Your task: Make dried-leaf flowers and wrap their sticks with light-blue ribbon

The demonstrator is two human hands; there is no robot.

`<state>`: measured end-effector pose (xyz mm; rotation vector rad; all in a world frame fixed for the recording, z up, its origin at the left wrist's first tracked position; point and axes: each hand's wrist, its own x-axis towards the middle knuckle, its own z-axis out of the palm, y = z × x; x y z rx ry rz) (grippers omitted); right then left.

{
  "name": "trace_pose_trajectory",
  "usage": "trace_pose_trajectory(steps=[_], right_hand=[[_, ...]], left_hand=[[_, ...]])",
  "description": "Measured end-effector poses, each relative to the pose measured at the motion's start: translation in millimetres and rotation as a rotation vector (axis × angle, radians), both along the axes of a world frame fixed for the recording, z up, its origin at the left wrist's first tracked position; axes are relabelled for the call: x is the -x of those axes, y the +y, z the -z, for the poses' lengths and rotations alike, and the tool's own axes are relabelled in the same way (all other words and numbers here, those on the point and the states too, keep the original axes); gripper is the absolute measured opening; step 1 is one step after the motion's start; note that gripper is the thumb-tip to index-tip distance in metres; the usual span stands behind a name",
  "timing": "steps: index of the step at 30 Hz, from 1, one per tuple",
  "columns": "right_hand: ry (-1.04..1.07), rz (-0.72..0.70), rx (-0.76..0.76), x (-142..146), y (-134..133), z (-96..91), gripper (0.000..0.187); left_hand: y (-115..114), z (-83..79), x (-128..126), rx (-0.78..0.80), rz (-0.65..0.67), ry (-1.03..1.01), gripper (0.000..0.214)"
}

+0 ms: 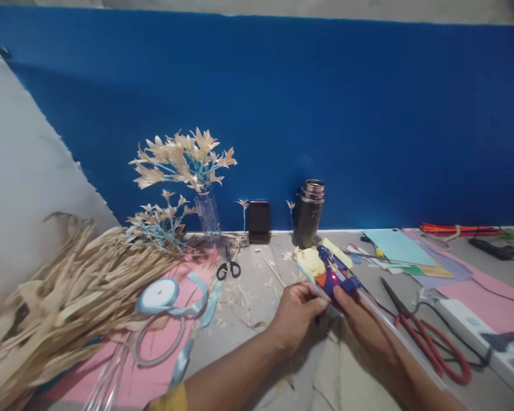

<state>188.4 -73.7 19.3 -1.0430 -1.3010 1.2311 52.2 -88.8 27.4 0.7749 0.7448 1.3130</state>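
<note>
My left hand (297, 314) is closed in a pinch on a thin light-blue ribbon strip that runs up toward a pale yellow petal piece (310, 261). My right hand (360, 319) is wrapped round a blue glue gun (336, 275) with a small red light, its tip beside the ribbon strip. Both hands meet over the grey table (257, 297), just in front of a dark metal flask (309, 213).
A heap of dried straw leaves (55, 297) lies at the left, with a light-blue ribbon spool (158, 294) on pink paper. A bottle vase of paper flowers (188, 165), black scissors (228, 267), a phone (259, 221), red-handled scissors (428, 342), a white power strip (475, 331) and coloured sheets (398, 246) surround the hands.
</note>
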Motion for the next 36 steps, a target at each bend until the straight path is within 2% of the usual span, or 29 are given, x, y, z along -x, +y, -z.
trace_pose_trajectory(steps=[3,6,9,12,17,19,22,27,32,36], right_hand=[[-0.01,0.095,0.068,0.6,5.1,-7.3,0.049],[-0.072,0.197,0.07,-14.8,16.3,-22.0,0.046],[-0.025,0.161,0.034,-31.1,24.5,-30.6,0.039],[0.076,0.122,0.037,-34.2,25.0,-28.7,0.038],[-0.008,0.171,0.014,-9.5,18.4,-22.0,0.033],[0.03,0.184,0.033,2.3,16.8,-19.4,0.041],[0.108,0.128,0.07,14.2,16.1,-11.8,0.053],[0.055,0.08,0.077,20.5,16.1,-1.2,0.052],[0.033,0.099,0.069,21.9,14.5,-3.0,0.047],[0.027,0.092,0.074,20.9,12.4,-5.4,0.044]], left_hand=[[0.7,-3.6,2.7,0.002,-0.024,-0.017,0.033],[6.0,-10.2,9.9,0.013,-0.106,0.002,0.031],[15.6,-16.4,21.4,0.094,-0.232,0.038,0.031],[23.2,-20.8,31.7,0.161,-0.286,0.026,0.03],[23.4,-22.2,32.6,0.177,-0.293,0.029,0.029],[21.6,-21.1,29.6,0.184,-0.29,0.036,0.029],[19.7,-19.1,25.7,0.17,-0.293,0.054,0.026],[17.8,-14.4,20.1,0.155,-0.301,0.098,0.022],[15.9,-10.8,18.2,0.153,-0.277,0.123,0.019],[17.4,-16.0,25.4,0.135,-0.228,0.133,0.021]])
